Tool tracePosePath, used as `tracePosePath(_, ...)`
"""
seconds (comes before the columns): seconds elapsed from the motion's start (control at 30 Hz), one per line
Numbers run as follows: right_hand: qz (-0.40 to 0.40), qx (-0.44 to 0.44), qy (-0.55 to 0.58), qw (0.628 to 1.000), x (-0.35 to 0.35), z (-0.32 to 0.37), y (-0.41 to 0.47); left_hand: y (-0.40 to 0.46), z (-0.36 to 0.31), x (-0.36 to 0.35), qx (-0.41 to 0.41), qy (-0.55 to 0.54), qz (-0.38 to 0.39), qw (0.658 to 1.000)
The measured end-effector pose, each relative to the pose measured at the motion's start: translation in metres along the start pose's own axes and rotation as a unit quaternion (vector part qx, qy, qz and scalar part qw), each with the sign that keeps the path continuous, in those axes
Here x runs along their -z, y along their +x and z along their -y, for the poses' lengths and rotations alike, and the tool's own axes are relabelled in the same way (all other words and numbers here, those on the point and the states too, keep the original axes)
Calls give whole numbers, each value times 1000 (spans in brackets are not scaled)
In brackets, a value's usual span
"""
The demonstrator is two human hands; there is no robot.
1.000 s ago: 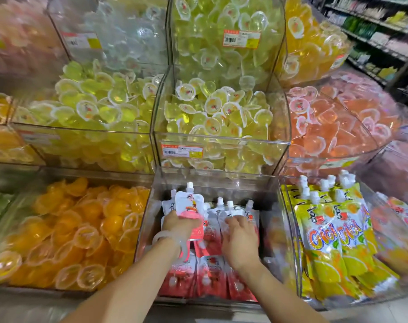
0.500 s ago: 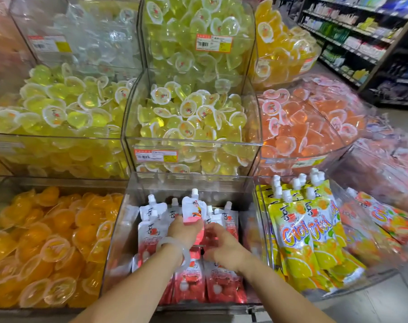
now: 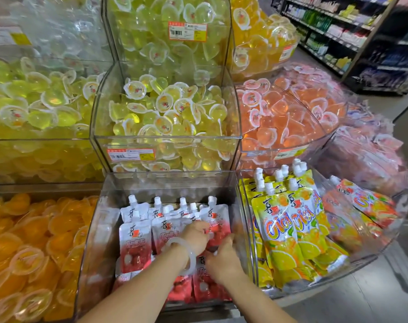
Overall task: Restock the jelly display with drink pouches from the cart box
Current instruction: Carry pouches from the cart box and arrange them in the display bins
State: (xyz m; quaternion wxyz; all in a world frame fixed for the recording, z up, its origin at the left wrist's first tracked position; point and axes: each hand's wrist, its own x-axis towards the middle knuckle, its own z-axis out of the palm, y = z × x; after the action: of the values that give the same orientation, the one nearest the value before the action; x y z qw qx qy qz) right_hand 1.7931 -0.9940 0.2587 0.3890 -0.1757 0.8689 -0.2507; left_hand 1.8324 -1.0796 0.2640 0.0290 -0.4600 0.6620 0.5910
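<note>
**Pouches settle into the clear bin**

Since the earlier frame both hands have sunk lower among the pouches, and the one the left hand held up by its neck is no longer raised above the row. Now the left hand [image 3: 194,236], with a pale bangle [image 3: 186,255] on its wrist, reaches across to the right-hand standing lychee pouch [image 3: 215,220]; its fingers curl down at that pouch's lower face, though whether they pinch it or merely press I cannot tell. Beside it, the right hand [image 3: 222,258] lies on the flat red pouches [image 3: 198,285] at the bottom centre of the frame, fingers bent against the same standing pouch; its grip is likewise hidden.

These red-and-white drink pouches [image 3: 135,243] stand spout-up, leaning back in rows inside the clear bin [image 3: 98,229] at lower centre, so their printed fronts face a shopper. My judgement is that the hands are nudging the last pouch upright and tight against its neighbours.

Around it, orange jelly cups [image 3: 30,243] fill the lower-left bin, yellow-green jelly cups [image 3: 165,113] the bin above centre, and peach-pink cups [image 3: 284,113] sit to the upper right. Yellow citrus pouches [image 3: 289,229] stand just right of the bin wall. That wall and the overhanging bin above leave tight room for the wrists. No cart box is in view.
</note>
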Motion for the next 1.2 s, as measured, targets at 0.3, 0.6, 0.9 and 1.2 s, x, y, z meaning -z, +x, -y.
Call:
tracePosePath(0.3, 14, 102, -358, 928, 20, 20, -20, 7, 20, 22, -63, 135, -136, 979)
tracePosePath(0.6, 54, 104, -464, 878, 2, 10, 5, -6, 33, 42, 53, 508, 12, 859)
tracePosePath(0.9, -9, 177, -575, 799, -5, 13, 13, -24, 38, 57, 19, 569, 79, 819)
tracePosePath(1.2, -37, 136, -467, 873, -18, 10, 14, -19, 52, 50, -15, 537, 61, 842)
